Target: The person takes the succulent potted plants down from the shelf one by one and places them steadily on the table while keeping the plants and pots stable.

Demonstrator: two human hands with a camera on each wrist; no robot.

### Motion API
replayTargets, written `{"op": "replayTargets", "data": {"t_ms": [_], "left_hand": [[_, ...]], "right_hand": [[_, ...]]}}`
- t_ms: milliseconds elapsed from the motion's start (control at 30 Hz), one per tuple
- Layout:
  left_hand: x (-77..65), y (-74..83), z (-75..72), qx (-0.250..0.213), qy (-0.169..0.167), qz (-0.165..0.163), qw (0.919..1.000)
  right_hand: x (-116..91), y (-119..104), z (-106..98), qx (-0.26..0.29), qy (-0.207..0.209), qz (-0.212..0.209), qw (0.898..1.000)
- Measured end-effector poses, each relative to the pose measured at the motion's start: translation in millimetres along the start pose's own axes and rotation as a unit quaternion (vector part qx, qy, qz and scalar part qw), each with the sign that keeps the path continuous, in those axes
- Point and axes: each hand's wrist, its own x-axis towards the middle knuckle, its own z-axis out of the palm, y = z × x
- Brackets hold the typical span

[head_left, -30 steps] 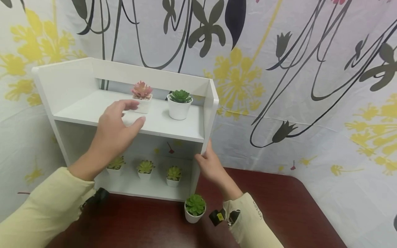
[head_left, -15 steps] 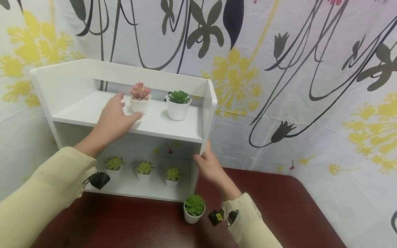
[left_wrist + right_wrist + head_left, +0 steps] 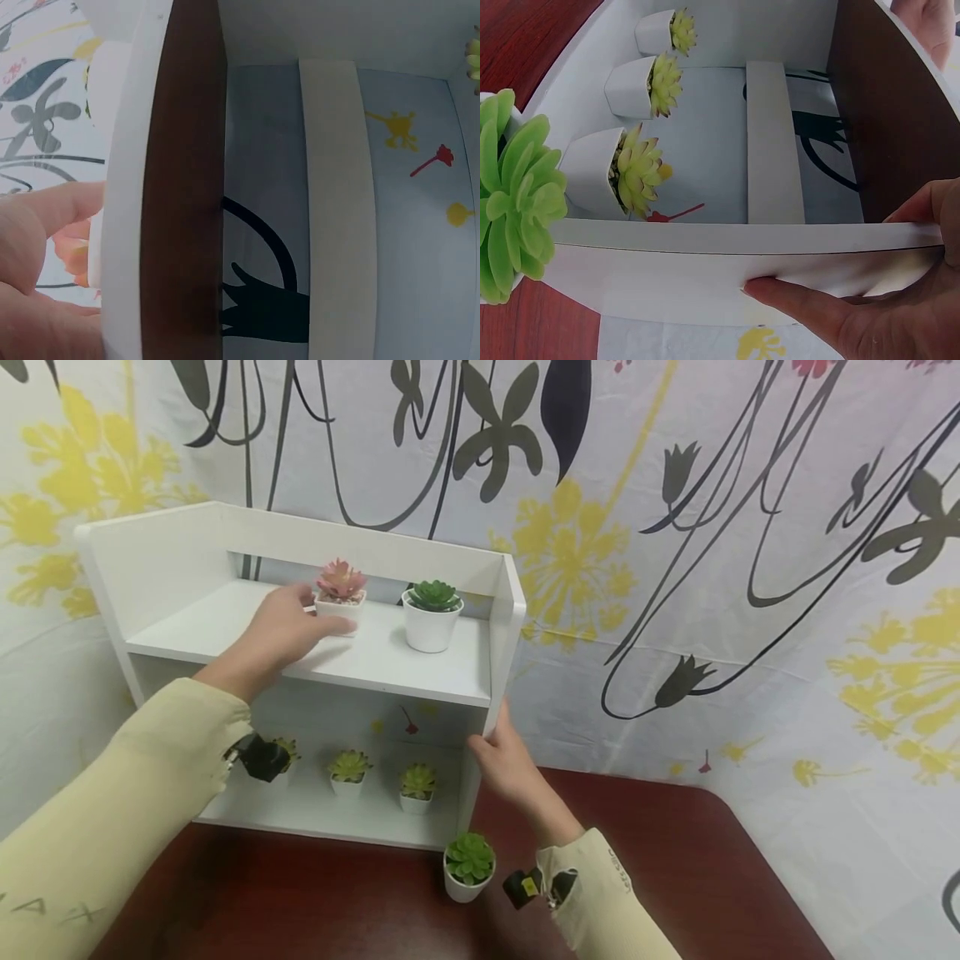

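- Nearest: potted green succulent (image 3: 469,864) stands upright on the dark red table (image 3: 615,860), just in front of the shelf unit (image 3: 161,560) at its right end. The right wrist's black device (image 3: 521,887) is close by; advisable to hold that forearm steady and clear of the leaves.
- Right hand (image 3: 516,767): pinching the unit's right side panel, digits on both faces, as the right wrist view confirms. Judged a sound brace; firm, even pressure should keep the unit from sliding.
- Lower shelf: three small yellow-green succulents (image 3: 348,770) in white pots, in a row. The left wrist's black device (image 3: 262,760) partly covers the leftmost in the head view; a raised forearm would reduce any risk of knocking it.
- Left hand (image 3: 281,628): at the upper shelf, thumb across the front of the pink succulent's (image 3: 341,585) white pot, fingers at its left. Whether the pinch has closed, I cannot tell.
- Pink succulent: upright on the upper shelf. Recommended handling: grasp the pot rather than the leaves, square and light, without tipping it.
- Dark green succulent (image 3: 432,617): just right of it, apart; allow clearance.
- Farthest: flower-patterned cloth (image 3: 585,710) behind the unit.
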Motion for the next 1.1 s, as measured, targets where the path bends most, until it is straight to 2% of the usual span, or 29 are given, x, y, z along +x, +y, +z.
{"op": "replayTargets", "data": {"t_ms": [267,633,800,1100], "left_hand": [[13.0,2.6,3.9,-0.012,0.006,-0.001,0.9999],[19.7,5.2,10.2,-0.043,0.026,-0.010,0.9987],[18.4,5.0,12.2,-0.036,0.026,-0.019,0.9988],[18.2,5.9,15.0,-0.006,0.023,-0.014,0.9996]], "right_hand": [[-0.1,0.3,0.0,-0.001,0.001,0.000,1.000],[-1.0,-0.3,0.5,-0.004,0.000,0.003,1.000],[-1.2,0.5,0.8,-0.005,0.000,0.009,1.000],[0.5,2.2,0.5,-0.007,-0.003,0.001,1.000]]}}
